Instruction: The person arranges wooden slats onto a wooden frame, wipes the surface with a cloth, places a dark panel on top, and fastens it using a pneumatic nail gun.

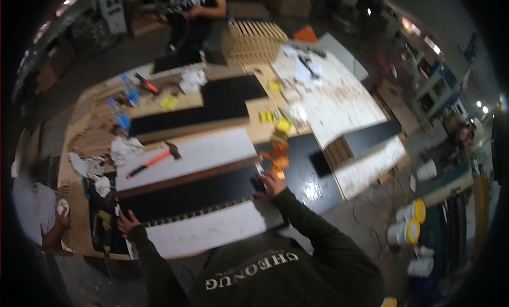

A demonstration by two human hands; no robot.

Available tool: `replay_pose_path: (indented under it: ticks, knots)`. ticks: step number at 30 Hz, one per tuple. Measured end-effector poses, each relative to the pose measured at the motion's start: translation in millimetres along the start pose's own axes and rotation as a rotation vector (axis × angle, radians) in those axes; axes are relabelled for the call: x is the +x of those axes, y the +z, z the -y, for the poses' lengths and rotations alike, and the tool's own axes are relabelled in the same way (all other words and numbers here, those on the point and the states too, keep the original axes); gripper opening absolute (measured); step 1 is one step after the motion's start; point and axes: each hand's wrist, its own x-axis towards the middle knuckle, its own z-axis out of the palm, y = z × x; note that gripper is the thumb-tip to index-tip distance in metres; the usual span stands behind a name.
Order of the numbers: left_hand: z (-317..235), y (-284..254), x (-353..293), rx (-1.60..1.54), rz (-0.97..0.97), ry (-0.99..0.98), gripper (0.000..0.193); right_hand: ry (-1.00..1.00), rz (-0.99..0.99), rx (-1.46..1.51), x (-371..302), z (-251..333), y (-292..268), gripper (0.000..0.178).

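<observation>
Bare L hand (pixel 128 223) is held, grip wide w/ fingers spread, at 8 o'clock end of long, flat black panel (pixel 193 196), set at 7 o'clock on tan wooden table (pixel 77 198). Red-&-black-handled hammer (pixel 154 161) is laid at panel's 10 o'clock. Bare R hand (pixel 273 184) is placed at panel's 3 o'clock end; grip can't be told.

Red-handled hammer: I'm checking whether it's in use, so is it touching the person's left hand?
Apart. The head view shows the hammer lying on the white panel, with the long black panel between it and the left hand.
</observation>
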Motion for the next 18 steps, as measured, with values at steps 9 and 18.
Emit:
replay_pose_path:
  ticks: [9, 18]
  knots:
    - [38.0, 30.4, 39.0, 0.082, 0.002, -0.011, 0.061, -0.101, 0.120, -0.123, 10.3, -5.5, -20.7, 0.061]
    - [76.5, 55.3, 56.0, -0.448, 0.054, 0.253, 0.053, -0.234, 0.484, -0.043, 30.6, -19.7, -26.4, 0.074]
